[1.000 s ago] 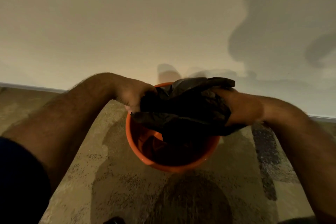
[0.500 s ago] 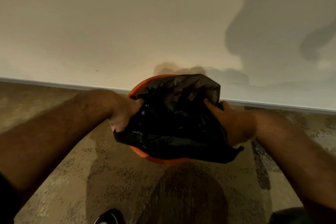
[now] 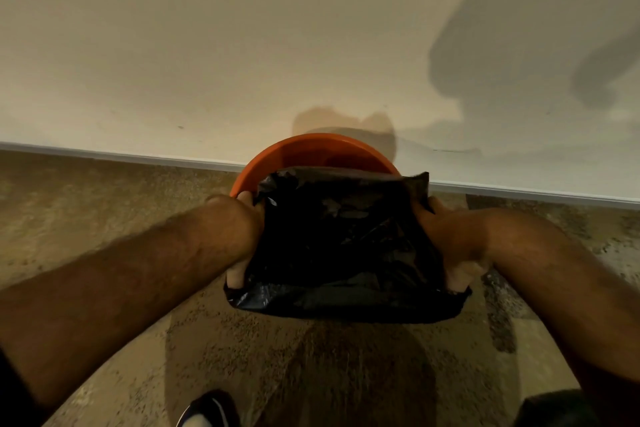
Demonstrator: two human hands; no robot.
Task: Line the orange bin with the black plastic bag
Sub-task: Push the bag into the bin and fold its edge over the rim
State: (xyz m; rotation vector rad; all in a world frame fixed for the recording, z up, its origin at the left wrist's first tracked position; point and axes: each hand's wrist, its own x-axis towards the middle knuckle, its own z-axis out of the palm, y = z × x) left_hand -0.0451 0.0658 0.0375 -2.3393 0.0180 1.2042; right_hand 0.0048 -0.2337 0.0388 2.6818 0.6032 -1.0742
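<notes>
The round orange bin (image 3: 322,149) stands on the carpet against the wall. Only its far rim and a strip of its inner wall show. The black plastic bag (image 3: 343,246) is stretched over the near part of the bin, its near hem folded down over the near rim. My left hand (image 3: 242,236) grips the bag's left edge and my right hand (image 3: 450,243) grips its right edge. The two hands hold the bag's mouth wide apart across the bin.
A plain pale wall (image 3: 242,45) with a white skirting board (image 3: 138,158) runs right behind the bin. Patterned brown carpet (image 3: 104,211) covers the floor. My dark shoe (image 3: 207,409) shows at the bottom edge.
The crumpled bag has been pulled open and drawn toward me over the bin's near rim. Both hands moved apart and down along the bin's sides. The far rim is now uncovered.
</notes>
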